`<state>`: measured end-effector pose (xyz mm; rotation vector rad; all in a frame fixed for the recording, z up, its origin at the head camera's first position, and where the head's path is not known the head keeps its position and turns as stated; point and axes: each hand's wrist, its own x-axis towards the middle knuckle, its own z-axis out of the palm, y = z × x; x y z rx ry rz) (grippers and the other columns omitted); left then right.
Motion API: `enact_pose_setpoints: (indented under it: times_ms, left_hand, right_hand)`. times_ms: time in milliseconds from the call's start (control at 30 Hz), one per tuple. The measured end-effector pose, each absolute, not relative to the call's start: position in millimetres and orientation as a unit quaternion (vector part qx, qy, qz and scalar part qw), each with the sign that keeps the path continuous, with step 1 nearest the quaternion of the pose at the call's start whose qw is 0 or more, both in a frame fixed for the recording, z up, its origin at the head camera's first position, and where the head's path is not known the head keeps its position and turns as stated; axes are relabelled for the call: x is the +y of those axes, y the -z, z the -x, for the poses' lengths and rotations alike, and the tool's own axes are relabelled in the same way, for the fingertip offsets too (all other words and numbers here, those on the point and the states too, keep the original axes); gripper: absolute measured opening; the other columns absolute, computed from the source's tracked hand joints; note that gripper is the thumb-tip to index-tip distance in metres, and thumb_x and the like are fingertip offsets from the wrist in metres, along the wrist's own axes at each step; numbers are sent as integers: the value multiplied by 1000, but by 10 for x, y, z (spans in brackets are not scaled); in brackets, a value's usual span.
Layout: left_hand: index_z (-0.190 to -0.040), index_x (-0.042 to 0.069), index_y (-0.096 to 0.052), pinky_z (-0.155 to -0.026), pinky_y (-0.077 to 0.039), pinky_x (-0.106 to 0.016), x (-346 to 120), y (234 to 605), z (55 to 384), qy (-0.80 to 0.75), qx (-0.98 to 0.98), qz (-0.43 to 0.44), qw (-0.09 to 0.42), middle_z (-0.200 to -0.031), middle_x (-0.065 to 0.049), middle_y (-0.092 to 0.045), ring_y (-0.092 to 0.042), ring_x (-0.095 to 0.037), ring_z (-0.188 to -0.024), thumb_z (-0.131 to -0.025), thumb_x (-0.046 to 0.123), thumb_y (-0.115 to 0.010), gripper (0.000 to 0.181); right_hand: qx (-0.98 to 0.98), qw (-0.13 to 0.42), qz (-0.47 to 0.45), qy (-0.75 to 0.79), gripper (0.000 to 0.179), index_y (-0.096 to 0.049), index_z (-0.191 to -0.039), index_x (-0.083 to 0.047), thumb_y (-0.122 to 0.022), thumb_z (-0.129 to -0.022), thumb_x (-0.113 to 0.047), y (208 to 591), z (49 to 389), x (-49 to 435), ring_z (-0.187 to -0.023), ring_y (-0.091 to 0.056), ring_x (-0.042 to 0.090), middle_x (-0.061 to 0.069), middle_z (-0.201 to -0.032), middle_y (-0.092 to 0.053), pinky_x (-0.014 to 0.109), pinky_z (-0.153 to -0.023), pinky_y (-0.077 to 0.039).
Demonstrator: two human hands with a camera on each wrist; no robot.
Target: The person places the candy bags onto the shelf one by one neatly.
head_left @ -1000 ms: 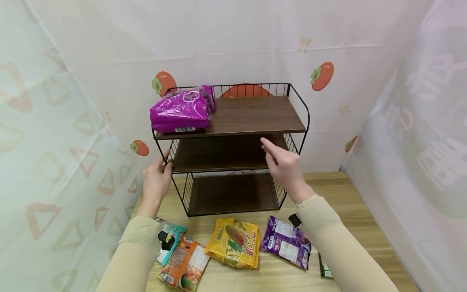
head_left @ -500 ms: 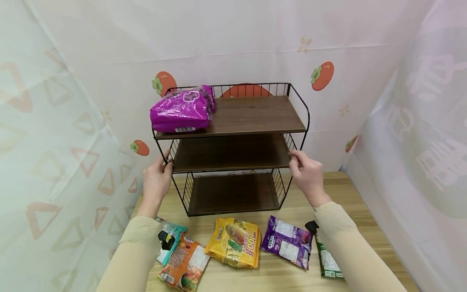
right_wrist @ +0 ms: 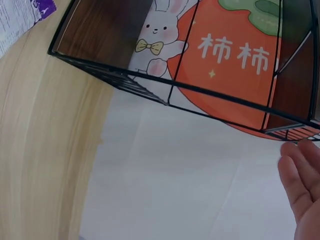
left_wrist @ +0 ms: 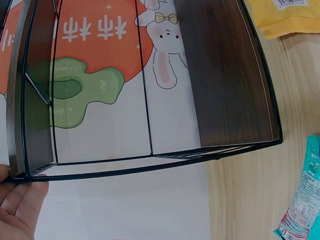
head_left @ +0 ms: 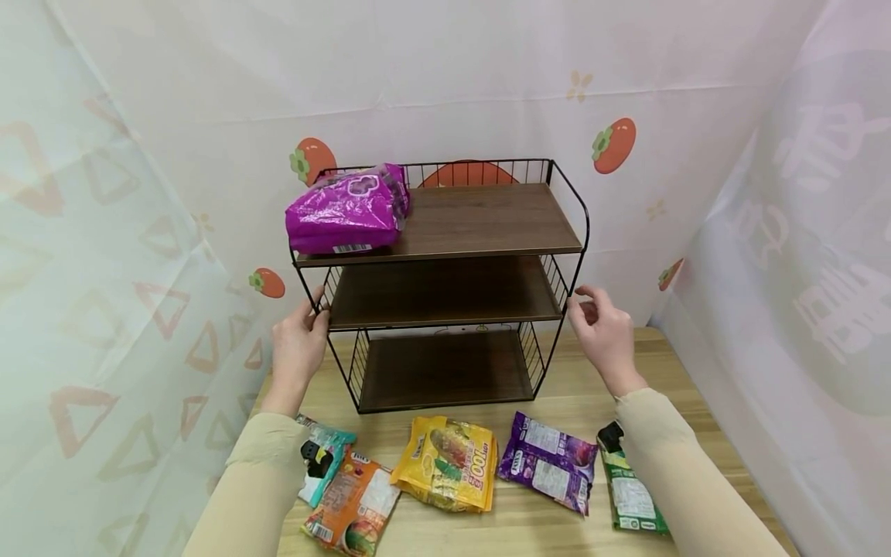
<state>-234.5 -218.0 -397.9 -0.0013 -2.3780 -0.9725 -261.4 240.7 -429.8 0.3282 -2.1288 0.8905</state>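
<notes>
A three-tier shelf rack [head_left: 501,220] with dark wooden boards and a black wire frame stands on the table. My left hand [head_left: 299,348] holds the left front post at the middle board, thumb in front and fingers around the side; the left wrist view shows those fingers [left_wrist: 31,200] at the frame's edge. Just outside the right post is my right hand [head_left: 604,333], its fingers loosely bent and holding nothing. In the right wrist view its fingertips [right_wrist: 289,150] are close to the wire rail; whether they touch cannot be told. A magenta snack bag [head_left: 341,213] lies on the top board's left side.
In front of the rack lie a teal packet [head_left: 337,442], an orange bag [head_left: 358,499], a yellow bag [head_left: 447,464], a purple bag [head_left: 550,464] and a green bag [head_left: 632,491], partly behind the right sleeve. Printed cloth [head_left: 445,77] surrounds the wooden table [head_left: 452,534].
My right hand has moved right, from in front of the middle board to outside the right post, and its fingers have loosened. The left hand and the bags have stayed put.
</notes>
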Motion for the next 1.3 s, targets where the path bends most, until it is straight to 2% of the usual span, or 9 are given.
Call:
enact_pose_setpoints:
  times_ms: [100,233,367,500,800,933,1133,1200,1300]
  left_hand:
    - [-145,13,-60,-50,-40,-21,-2183,3988,2353,366,-888,-5,278,-109,-23,-74,-75,-35,-82,-102,7,-59,43]
    - [-144,14,-61,-54,-41,-18,-2188,3992,2358,369,-887,-9,277,-109,-22,-74,-76,-35,-89,-102,8,-59,42]
    - [-144,13,-61,-53,-40,-17,-2184,3994,2362,368,-886,-3,281,-108,-22,-74,-76,-35,-88,-102,7,-59,43]
    - [-144,13,-61,-51,-40,-19,-2178,4000,2358,366,-887,2,280,-108,-22,-74,-76,-35,-85,-102,7,-59,42]
    - [-146,14,-59,-52,-41,-20,-2179,4001,2341,374,-887,-11,272,-112,-24,-73,-75,-37,-94,-103,9,-58,43]
    - [-148,15,-57,-50,-40,-20,-2179,4005,2331,385,-884,-17,264,-115,-26,-71,-73,-37,-101,-104,11,-57,44]
    - [-154,25,-48,-45,-38,-23,-2229,3997,2249,423,-881,-24,210,-129,-25,-65,-72,-27,-88,-106,18,-54,49]
    - [-157,26,-44,-49,-42,-24,-2241,3992,2205,428,-884,-23,188,-134,-25,-62,-73,-29,-96,-106,20,-54,52]
    - [-160,22,-36,-71,-57,-30,-2241,4004,2132,429,-890,-21,153,-142,-25,-57,-63,-38,-123,-106,24,-54,57]
  right_hand:
    - [-858,348,-137,-353,30,-65,-122,2,-64,-99,-16,4273,2635,2419,-76,-76,36,22,-97,-76,52,-68,-60]
    - [-878,304,-142,-342,37,-64,-132,2,-65,-101,-20,4224,2668,2394,-84,-75,39,24,-103,-75,57,-76,-59]
    - [-885,278,-120,-355,37,-65,-131,5,-61,-102,-17,4154,2700,2339,-73,-73,36,24,-92,-76,50,-66,-57]
    - [-889,253,-87,-370,36,-65,-130,9,-56,-102,-13,4075,2704,2281,-63,-59,32,24,-84,-74,41,-58,-45]
    - [-908,200,-85,-360,41,-53,-140,12,-51,-105,-9,3991,2683,2230,-82,-67,44,33,-120,-67,54,-73,-53]
    - [-914,177,-78,-357,43,-50,-144,10,-49,-107,-12,3967,2669,2231,-91,-67,46,34,-123,-65,57,-80,-53]
    - [-910,176,-73,-368,43,-50,-145,9,-50,-107,-11,3985,2683,2201,-64,-62,33,31,-102,-71,46,-65,-52]
    - [-910,173,-71,-371,44,-49,-146,9,-49,-107,-12,3987,2688,2201,-60,-61,29,31,-102,-71,43,-62,-51]
    - [-909,167,-65,-376,44,-48,-146,10,-49,-107,-11,3985,2680,2222,-60,-63,30,33,-108,-70,44,-62,-53]
